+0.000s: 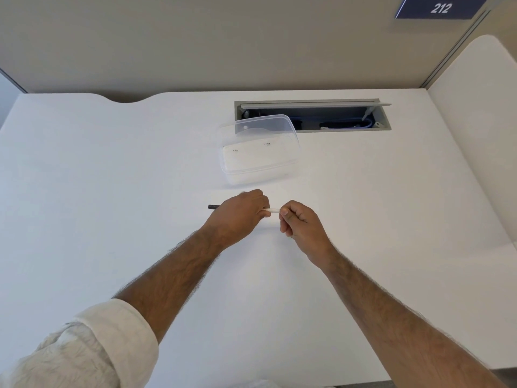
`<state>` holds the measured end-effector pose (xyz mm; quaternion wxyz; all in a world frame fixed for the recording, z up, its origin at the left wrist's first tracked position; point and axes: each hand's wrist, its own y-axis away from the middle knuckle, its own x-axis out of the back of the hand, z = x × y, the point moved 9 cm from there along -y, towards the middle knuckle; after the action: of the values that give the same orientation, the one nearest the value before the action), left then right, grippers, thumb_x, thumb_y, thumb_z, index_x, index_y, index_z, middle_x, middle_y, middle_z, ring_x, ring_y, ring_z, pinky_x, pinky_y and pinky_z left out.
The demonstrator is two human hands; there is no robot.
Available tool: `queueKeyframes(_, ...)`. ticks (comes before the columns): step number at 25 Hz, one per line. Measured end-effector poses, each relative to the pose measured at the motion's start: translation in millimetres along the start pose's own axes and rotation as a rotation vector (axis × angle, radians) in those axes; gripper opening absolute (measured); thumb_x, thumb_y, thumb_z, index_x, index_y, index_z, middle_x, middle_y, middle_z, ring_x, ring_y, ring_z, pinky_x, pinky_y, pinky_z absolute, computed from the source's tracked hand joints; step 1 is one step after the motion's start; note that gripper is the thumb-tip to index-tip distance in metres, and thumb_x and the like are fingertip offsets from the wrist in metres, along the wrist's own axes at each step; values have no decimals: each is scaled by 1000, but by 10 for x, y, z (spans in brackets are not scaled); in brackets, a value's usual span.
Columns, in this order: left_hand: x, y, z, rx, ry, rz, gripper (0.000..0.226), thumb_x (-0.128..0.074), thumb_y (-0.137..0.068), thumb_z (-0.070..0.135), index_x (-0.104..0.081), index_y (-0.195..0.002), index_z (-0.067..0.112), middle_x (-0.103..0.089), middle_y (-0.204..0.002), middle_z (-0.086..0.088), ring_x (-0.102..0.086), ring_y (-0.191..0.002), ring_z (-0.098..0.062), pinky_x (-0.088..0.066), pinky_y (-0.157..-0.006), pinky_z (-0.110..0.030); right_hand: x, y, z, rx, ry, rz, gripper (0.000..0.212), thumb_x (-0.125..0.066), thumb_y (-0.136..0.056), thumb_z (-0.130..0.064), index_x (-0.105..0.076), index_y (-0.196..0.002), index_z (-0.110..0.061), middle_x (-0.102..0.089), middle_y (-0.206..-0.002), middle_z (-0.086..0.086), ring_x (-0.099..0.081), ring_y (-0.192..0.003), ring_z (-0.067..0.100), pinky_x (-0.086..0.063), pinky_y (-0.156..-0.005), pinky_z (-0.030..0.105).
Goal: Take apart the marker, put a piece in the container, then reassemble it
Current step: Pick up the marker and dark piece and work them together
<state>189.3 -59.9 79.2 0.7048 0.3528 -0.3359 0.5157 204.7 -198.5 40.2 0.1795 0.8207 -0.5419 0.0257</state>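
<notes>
- White plastic barrel of the marker (270, 210) shows only in the short gap between the two hands; a dark end pokes out past the left hand (240, 212) on its far side, so the marker lies roughly level above the desk (112, 169).
- Left hand is wrapped closed around the middle of the marker, knuckles up.
- Right hand (298, 222) pinches the near white end between thumb and fingers; whether that end is a cap or a plug cannot be told.
- Judged step: pulling the marker apart, or pressing it back together; the picture does not settle which.
- To do it well, keep both hands in line with the barrel and pull straight, with a slight twist, not a bend.
- Clear plastic container (258, 158) sits open just beyond the hands, its lid (264, 126) propped against the back, with small dark specks inside.
- Keep the loose piece pinched firmly; a small round part would roll on this smooth top.
</notes>
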Motion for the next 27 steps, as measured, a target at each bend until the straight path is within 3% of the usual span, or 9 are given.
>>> queueKeyframes(4,-43,-51,-134,101,72,-126,26,-45,-106,29,-68,-107,17,-61,-102,0,-57,-94,-21,-48,-81,-39,15,-31,-23,59,88,26,22,-46,-100,-11,-56,-81,-12,-60,-66,0,-47,-61,17,-38,-57,30)
queueKeyframes(7,1,-66,-109,100,49,-90,23,-47,-105,25,-69,-103,17,-59,-97,7,-55,-92,-17,-42,-74,-32,0,-34,-14,45,77,22,22,-47,-100,-10,-57,-81,-9,-60,-65,2,-48,-62,17,-38,-57,28)
queueKeyframes(12,24,-42,-105,96,81,-31,16,-56,-100,28,-69,-95,20,-64,-92,7,-57,-86,-16,-49,-77,-37,-7,-2,6,-15,1,-4,25,-46,-102,-9,-56,-82,1,-61,-66,10,-48,-58,18,-40,-54,20)
queueKeyframes(16,54,-9,-76,94,104,6,12,-60,-97,28,-65,-90,21,-60,-85,10,-55,-81,-13,-46,-71,-33,-35,17,34,-67,-44,-10,33,-45,-105,-17,-55,-78,0,-58,-61,11,-44,-52,17,-38,-51,24)
queueKeyframes(19,30,-1,-111,109,128,-16,11,-61,-97,27,-58,-87,23,-56,-83,10,-52,-77,-11,-45,-69,-35,-53,16,42,-88,-34,-6,35,-45,-105,-23,-58,-78,-4,-55,-55,8,-43,-49,14,-36,-50,25)
queueKeyframes(22,22,-14,-161,127,130,-37,14,-62,-96,26,-54,-85,23,-55,-83,11,-52,-78,-15,-48,-70,-40,-55,-2,7,-73,-27,-17,25,-52,-103,-20,-61,-87,-4,-61,-62,9,-48,-51,15,-39,-49,20)
queueKeyframes(27,6,-46,-124,92,122,-90,20,-57,-100,36,-65,-95,18,-61,-91,7,-56,-84,-16,-50,-75,-37,-37,-53,-51,-10,38,-42,21,-52,-102,-15,-57,-86,-3,-62,-65,8,-50,-55,16,-39,-51,19)
